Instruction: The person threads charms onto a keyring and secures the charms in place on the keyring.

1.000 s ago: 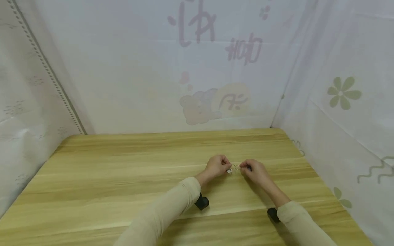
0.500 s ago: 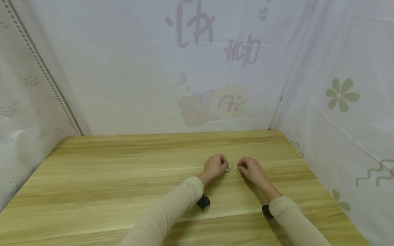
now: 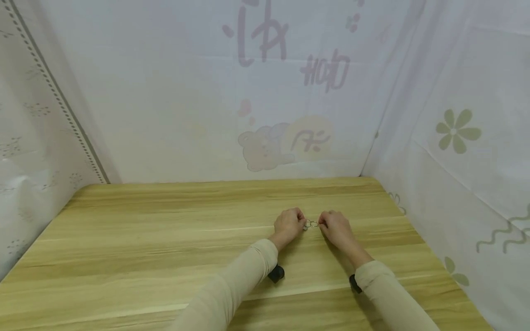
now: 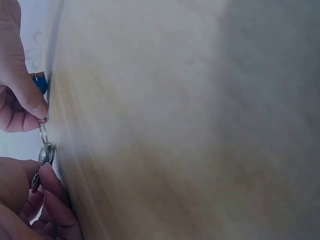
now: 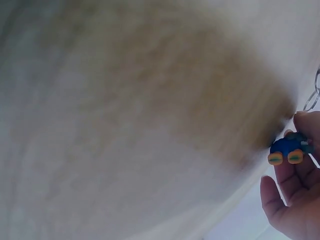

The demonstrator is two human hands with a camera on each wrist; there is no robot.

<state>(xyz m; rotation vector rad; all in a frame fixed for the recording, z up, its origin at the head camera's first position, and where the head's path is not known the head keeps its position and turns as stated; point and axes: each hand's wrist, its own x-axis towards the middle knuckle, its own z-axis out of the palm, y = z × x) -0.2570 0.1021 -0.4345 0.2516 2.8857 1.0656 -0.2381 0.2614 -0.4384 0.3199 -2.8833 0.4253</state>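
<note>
Metal key rings (image 3: 312, 224) pinched between both hands, held just above the wooden table (image 3: 165, 230), right of centre. Left hand (image 3: 290, 224) curled, fingertips (image 4: 47, 175) clamped on the larger split ring (image 4: 46, 152). Right hand (image 3: 336, 226) curled too, thumb and finger nipping the far end of the short ring chain (image 4: 43, 132), small blue toy charm with orange feet (image 5: 289, 148) tucked against its fingers (image 5: 300, 175). Rings taut between the hands, clear of the tabletop. Judged as mid-step: joining or separating charm and split ring, cannot tell which. Next move likely needed a nail prying the split ring coil open and steady counter-hold from the other hand. Printed white fabric walls (image 3: 207, 92) around the table.
</note>
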